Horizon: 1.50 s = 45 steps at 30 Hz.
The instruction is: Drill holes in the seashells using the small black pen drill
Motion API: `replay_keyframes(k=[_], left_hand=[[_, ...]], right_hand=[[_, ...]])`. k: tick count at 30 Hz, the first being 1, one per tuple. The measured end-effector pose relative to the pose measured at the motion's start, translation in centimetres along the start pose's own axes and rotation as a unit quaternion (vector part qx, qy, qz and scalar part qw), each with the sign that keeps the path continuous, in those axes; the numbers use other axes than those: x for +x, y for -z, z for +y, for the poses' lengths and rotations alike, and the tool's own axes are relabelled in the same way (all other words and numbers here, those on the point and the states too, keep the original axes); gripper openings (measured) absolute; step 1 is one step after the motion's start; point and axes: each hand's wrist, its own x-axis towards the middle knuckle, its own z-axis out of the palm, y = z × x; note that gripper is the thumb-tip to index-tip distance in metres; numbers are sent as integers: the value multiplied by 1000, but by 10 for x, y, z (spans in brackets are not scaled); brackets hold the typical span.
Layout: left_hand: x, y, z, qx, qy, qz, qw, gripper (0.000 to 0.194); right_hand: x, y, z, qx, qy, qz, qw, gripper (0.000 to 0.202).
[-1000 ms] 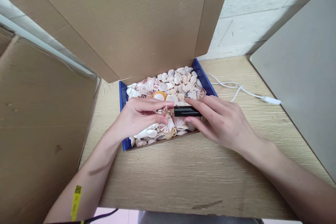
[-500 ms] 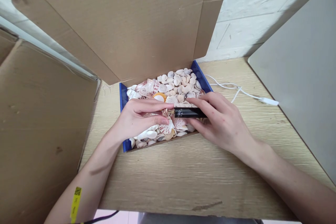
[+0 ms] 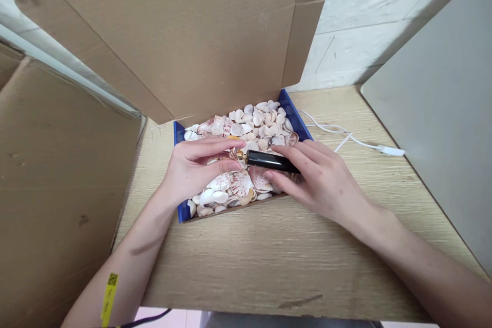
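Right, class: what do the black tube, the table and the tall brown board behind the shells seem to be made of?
Black tube: glossy plastic or lacquered metal, judging by the bright streak along it.
Table: matt wood or wood-look laminate, from its streaky grain.
Brown board: dull, probably cardboard, from its fold lines.

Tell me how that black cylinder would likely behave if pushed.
The black cylinder would probably roll if pushed across the table, as its body looks rounded. Its glossy surface may be somewhat slippery in the right hand. It is likely stiff, since its visible length shows no bend.
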Motion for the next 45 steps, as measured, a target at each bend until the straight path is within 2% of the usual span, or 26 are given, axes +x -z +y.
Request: replay_keyframes(k=[5, 10, 13, 19, 24, 27, 29, 32, 35, 40, 45], left_hand=[[-1, -1, 1, -15, 22, 29, 999, 31], [-2, -2, 1, -27, 39, 25, 999, 30], [-2, -2, 0, -42, 41, 27, 998, 31], [-2, -1, 1, -49, 58, 32, 997, 28], [-1, 4, -1, -31, 38, -9, 999, 27], [0, 7, -4, -41, 2, -54, 998, 21], [0, 8, -5, -54, -7, -64, 996, 19], [0, 7, -3, -54, 26, -72, 996, 24], [-1, 4, -1, -71, 64, -77, 992, 30], [0, 1, -1, -110, 91, -56, 988, 29], [1, 1, -4, -152, 71, -30, 985, 29]], right_hand=[[1, 1, -1, -15, 4, 3, 1000, 27], [-3, 0, -1, 16, -26, 11, 999, 14], [-4, -1, 0, -5, -25, 22, 999, 17], [-4, 1, -1, -34, -17, 11, 999, 36], [-3, 3, -1, -27, -12, 8, 1000, 36], [-2, 1, -1, -20, -1, -4, 1000, 27], [-3, 0, 0, -26, 22, 12, 999, 24], [-2, 0, 0, -36, 39, 33, 998, 24], [-2, 1, 0, -34, 26, 45, 998, 25], [-3, 3, 1, -42, 21, 50, 998, 25], [-4, 3, 2, -43, 2, 62, 997, 25]])
